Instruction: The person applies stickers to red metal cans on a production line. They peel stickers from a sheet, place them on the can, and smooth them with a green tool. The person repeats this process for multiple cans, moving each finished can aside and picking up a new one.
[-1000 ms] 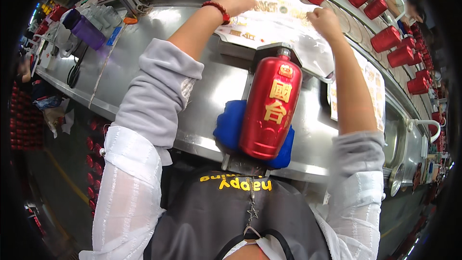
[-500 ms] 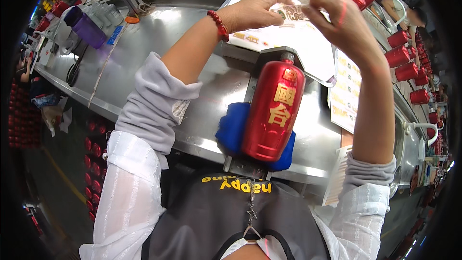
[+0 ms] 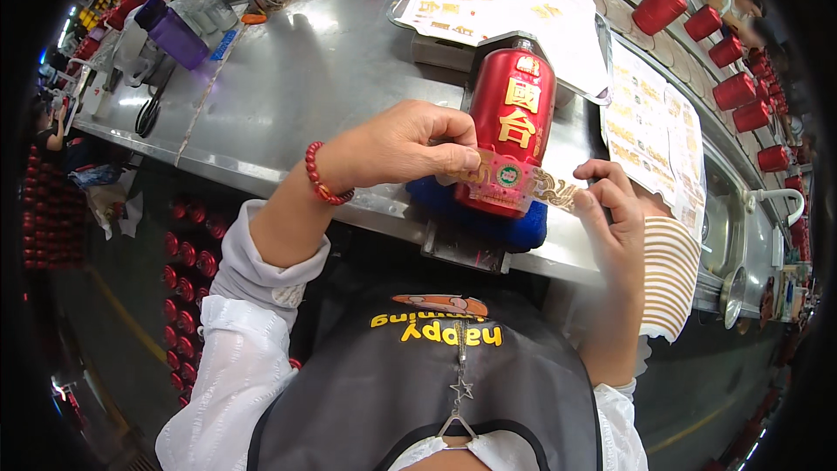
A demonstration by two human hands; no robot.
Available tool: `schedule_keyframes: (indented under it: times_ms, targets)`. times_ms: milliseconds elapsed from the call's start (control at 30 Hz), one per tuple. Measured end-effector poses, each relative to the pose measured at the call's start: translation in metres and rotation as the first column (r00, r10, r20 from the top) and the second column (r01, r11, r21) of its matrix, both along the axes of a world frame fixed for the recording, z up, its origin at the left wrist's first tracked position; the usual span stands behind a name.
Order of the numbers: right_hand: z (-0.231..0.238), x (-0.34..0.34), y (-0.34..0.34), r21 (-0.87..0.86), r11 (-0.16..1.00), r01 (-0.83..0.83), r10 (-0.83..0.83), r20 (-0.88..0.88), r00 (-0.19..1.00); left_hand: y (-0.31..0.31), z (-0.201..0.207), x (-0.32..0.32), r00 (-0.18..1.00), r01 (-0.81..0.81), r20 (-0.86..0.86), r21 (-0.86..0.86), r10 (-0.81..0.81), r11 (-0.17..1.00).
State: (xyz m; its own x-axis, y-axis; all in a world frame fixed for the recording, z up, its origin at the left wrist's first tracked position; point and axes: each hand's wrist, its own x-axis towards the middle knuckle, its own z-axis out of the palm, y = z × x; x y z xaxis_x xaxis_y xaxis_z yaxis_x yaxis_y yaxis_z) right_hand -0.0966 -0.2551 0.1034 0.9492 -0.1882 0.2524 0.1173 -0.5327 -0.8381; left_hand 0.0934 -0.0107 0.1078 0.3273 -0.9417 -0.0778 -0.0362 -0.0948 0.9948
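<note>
Our left hand [image 3: 397, 146] and right hand [image 3: 615, 220] pinch opposite ends of the gold-patterned decal strip [image 3: 506, 177], thumbs closed against fingers. It spans the red bottle's [image 3: 516, 92] lower body, above a blue cloth [image 3: 514, 231] at the steel worktop's [image 3: 366, 61] near edge. We judge the film light, limp and tearable, best held by its tips; the bottle looks slippery.

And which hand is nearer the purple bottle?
The left hand: it is right of the purple bottle, at the left end of the label strip; the right hand is farther right, at the strip's other end.
</note>
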Motion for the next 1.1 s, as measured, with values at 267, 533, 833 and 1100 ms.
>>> schedule_keyframes:
  times_ms: [267, 533, 833, 1100]
  targets:
    - [-0.019, 0.000, 0.000, 0.000, 0.998, 0.065, -0.065, 0.047, 0.997, -0.003, -0.014, -0.010, 0.993, -0.101, 0.057, 0.001, 0.100, 0.995]
    - [-0.021, 0.005, 0.001, 0.008, 0.998, 0.057, -0.057, 0.013, 0.998, -0.002, -0.018, -0.008, 0.991, -0.111, 0.069, -0.007, 0.111, 0.994]
    - [-0.024, 0.009, 0.001, 0.005, 0.999, 0.042, -0.042, 0.009, 0.999, -0.001, -0.019, -0.005, 0.993, -0.108, 0.034, -0.021, 0.109, 0.994]
    - [-0.031, 0.010, -0.001, 0.026, 0.999, 0.032, -0.032, 0.006, 0.999, -0.003, -0.018, -0.008, 0.988, -0.121, 0.096, -0.017, 0.122, 0.993]
